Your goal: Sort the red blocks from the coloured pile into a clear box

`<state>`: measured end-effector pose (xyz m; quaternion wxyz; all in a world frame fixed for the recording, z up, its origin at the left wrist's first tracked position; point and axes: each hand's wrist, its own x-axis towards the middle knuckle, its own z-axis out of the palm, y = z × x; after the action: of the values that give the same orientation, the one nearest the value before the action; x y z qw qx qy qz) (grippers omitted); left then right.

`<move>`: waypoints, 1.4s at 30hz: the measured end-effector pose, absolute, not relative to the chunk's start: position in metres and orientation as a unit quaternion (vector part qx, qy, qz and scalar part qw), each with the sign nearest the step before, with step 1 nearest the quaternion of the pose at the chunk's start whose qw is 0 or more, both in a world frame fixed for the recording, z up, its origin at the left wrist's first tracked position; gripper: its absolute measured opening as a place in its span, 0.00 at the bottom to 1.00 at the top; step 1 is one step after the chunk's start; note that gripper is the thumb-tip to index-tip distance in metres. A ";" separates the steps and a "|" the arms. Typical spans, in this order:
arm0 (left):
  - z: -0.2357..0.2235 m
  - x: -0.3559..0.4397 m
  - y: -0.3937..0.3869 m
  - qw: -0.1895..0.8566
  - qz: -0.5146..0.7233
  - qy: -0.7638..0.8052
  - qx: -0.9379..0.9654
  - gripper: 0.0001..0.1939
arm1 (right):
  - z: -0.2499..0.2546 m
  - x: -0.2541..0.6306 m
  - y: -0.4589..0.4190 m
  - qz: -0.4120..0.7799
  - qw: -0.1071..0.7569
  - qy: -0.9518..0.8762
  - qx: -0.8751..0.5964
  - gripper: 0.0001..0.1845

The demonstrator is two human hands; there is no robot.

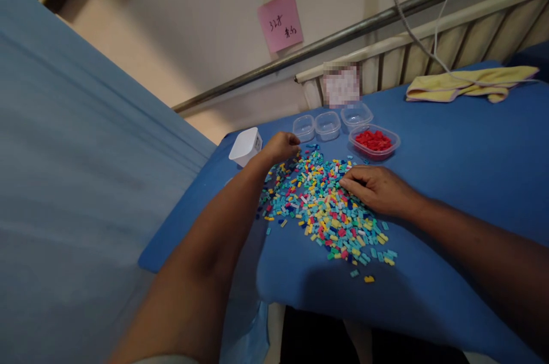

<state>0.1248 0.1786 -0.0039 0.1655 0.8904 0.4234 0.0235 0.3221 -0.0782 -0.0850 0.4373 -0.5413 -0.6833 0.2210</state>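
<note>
A wide pile of small coloured plastic pieces (319,204), teal, yellow, red, white and blue, is spread on the blue table cover (450,181). My left hand (282,147) rests at the pile's far left edge with its fingers curled shut; what they hold, if anything, is hidden. My right hand (375,188) lies palm down on the right side of the pile, fingers together and bent onto the pieces. A clear tub of red pieces (374,142) stands just beyond the pile.
Three clear tubs (327,124) with nothing visible in them stand in a row behind the pile. A white cup (246,146) lies tipped at the table's left corner. A yellow cloth (469,84) and a cable lie at the far right. A blue sheet (77,181) hangs on the left.
</note>
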 end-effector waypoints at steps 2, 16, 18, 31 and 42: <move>-0.004 0.119 0.180 0.149 0.007 0.406 0.901 0.17 | -0.085 0.322 -0.078 0.221 0.434 -0.683 -0.543 0.20; -0.009 0.131 0.175 0.043 -0.135 0.344 0.928 0.14 | -0.084 0.321 -0.080 0.223 0.433 -0.679 -0.550 0.21; -0.009 0.127 0.174 0.026 -0.133 0.343 0.930 0.13 | -0.085 0.322 -0.080 0.221 0.434 -0.679 -0.549 0.22; -0.006 0.130 0.158 -0.002 -0.161 0.297 0.941 0.17 | -0.086 0.322 -0.081 0.218 0.427 -0.683 -0.551 0.22; 0.002 0.134 0.159 0.063 -0.202 0.266 0.940 0.09 | -0.083 0.321 -0.082 0.221 0.431 -0.679 -0.551 0.21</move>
<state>0.1341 0.1589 0.0020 0.0627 0.9404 0.2664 -0.2018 0.3215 -0.0818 -0.0834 0.4310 -0.5514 -0.6793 0.2207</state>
